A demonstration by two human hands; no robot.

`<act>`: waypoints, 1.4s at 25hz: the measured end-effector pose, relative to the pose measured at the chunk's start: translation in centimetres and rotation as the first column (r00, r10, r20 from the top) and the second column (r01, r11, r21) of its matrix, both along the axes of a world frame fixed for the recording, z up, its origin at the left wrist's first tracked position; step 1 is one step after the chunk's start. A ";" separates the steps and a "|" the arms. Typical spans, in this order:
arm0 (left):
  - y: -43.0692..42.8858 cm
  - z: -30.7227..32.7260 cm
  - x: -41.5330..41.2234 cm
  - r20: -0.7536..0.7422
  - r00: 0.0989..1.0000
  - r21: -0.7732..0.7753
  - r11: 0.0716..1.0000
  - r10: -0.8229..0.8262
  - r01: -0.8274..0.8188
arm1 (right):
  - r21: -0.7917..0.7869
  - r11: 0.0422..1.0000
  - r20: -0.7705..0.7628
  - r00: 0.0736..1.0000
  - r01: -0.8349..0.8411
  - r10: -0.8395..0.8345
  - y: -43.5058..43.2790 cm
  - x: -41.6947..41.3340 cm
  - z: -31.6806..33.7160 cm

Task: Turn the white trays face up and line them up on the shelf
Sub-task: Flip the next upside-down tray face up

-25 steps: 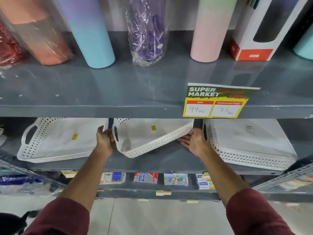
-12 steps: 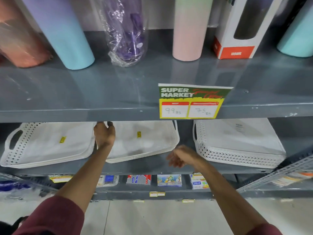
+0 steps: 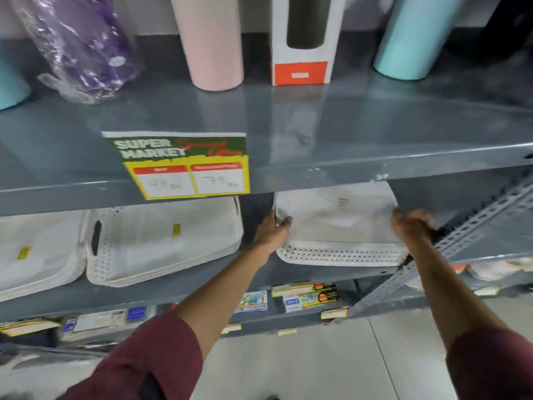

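1. Head view: a person in maroon sleeves reaches into a grey metal store shelf, both hands on the last face-down white perforated plastic tray, which lies bottom-up at the right end of the row.
2. The left hand is closed around the tray's left edge, thumb lying on top of the flat underside; the right hand is at the tray's right edge, blurred, so how firmly its fingers are curled around it cannot be told.
3. Two white perforated trays already sit face up to the left: the middle tray, just beside the left forearm, and the far-left tray touching it.
4. Risk: headroom looks tight. Flipped in place, the tray would likely knock against the upper shelf edge carrying the yellow-and-green price card.
5. Risk: the slotted grey steel upright stands right against the right hand; a wide swing could catch knuckles or the tray's rim.
6. Risk: a loose right-side grip could let the tray tip off the front lip towards the floor.
7. Risk: a leftward swing could shove the middle tray out of line.
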State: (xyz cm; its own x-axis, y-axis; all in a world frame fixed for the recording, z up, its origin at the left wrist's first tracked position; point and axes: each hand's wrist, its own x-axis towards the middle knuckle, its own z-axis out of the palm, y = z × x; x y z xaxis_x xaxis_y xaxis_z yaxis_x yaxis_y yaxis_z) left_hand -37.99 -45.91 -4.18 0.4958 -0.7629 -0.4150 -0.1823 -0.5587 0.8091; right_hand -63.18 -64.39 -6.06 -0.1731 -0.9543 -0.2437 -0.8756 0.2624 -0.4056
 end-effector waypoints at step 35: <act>25.1 0.3 26.1 0.425 0.678 -0.091 0.774 0.600 -0.627 | 0.116 0.879 0.463 0.808 -0.462 0.364 16.9 23.0 2.3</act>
